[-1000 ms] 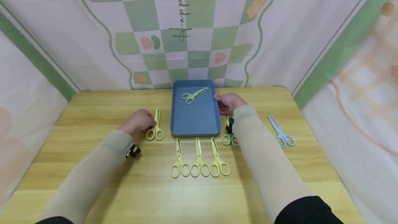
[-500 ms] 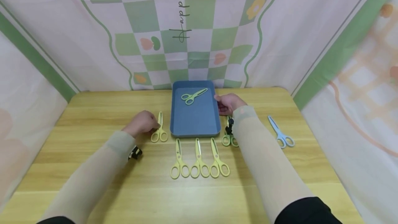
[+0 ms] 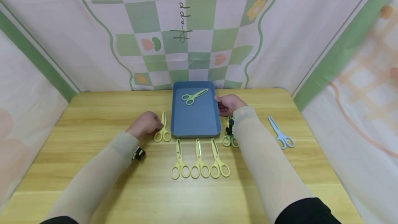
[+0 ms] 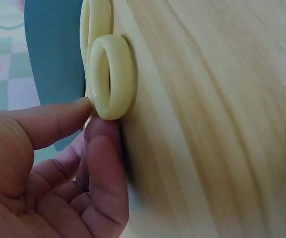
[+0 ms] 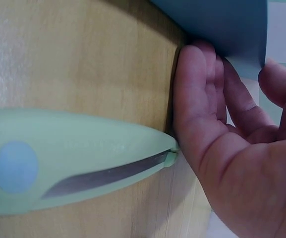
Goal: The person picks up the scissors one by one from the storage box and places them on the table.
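Note:
Between thumb and fingers, my left hand (image 3: 147,123) pinches a pair of yellow scissors (image 3: 163,133) just left of the blue tray (image 3: 195,120). In the left wrist view one rounded handle loop (image 4: 118,77) shows right above the fingertips, low over the wood. My right hand (image 3: 229,103) grips the tray's right wall, thumb at the rim and fingers curled against the outer side. Inside the tray lies a pair of green scissors (image 3: 190,98), blades toward the upper right. Another green pair (image 5: 73,156) lies on the table beside my right hand, partly covered by that wrist in the head view.
Three yellow scissors (image 3: 199,165) lie in a row in front of the tray, blades pointing away from me. Blue scissors (image 3: 282,137) lie at the right, beyond my right forearm. Behind the wooden table (image 3: 199,199) hangs a patterned cloth (image 3: 199,20).
My left hand has slid right with the yellow scissors, bringing them closer to the tray's left side. My right hand and the tray have stayed in place.

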Available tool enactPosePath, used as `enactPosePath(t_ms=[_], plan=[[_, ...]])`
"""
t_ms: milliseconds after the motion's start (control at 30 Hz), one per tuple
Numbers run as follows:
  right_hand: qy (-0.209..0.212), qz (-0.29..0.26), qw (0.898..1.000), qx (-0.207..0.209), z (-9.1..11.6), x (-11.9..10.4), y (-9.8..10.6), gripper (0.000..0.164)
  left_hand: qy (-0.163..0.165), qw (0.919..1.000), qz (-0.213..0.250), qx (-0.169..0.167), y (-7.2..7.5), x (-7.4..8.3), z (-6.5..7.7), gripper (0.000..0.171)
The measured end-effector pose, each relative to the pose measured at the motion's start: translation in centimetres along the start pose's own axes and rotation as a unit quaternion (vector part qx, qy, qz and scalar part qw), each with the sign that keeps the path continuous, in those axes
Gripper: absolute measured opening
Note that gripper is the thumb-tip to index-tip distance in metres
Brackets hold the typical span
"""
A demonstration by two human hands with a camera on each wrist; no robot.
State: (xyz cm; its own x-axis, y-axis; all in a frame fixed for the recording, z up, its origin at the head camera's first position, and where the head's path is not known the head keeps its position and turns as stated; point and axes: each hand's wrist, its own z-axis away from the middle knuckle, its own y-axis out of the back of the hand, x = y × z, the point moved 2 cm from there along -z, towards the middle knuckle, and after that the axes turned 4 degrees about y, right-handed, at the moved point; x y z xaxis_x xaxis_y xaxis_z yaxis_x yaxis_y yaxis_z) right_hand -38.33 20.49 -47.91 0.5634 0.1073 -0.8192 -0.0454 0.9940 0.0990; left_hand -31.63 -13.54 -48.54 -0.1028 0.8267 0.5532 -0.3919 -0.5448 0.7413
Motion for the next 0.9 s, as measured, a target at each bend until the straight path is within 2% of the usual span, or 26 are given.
enactPosePath(t_ms=[300,900], plan=[[0.001,-0.002,1.0,0.0,-0.25,0.13,0.06,0.032,-0.02,0.9998,-0.003,0.004,-0.12,0.44,0.24,0.021],[0.002,-0.003,1.0,-0.001,0.15,0.0,-0.05,0.033,-0.019,0.9998,0.011,0.005,-0.21,0.66,0.3,0.025]])
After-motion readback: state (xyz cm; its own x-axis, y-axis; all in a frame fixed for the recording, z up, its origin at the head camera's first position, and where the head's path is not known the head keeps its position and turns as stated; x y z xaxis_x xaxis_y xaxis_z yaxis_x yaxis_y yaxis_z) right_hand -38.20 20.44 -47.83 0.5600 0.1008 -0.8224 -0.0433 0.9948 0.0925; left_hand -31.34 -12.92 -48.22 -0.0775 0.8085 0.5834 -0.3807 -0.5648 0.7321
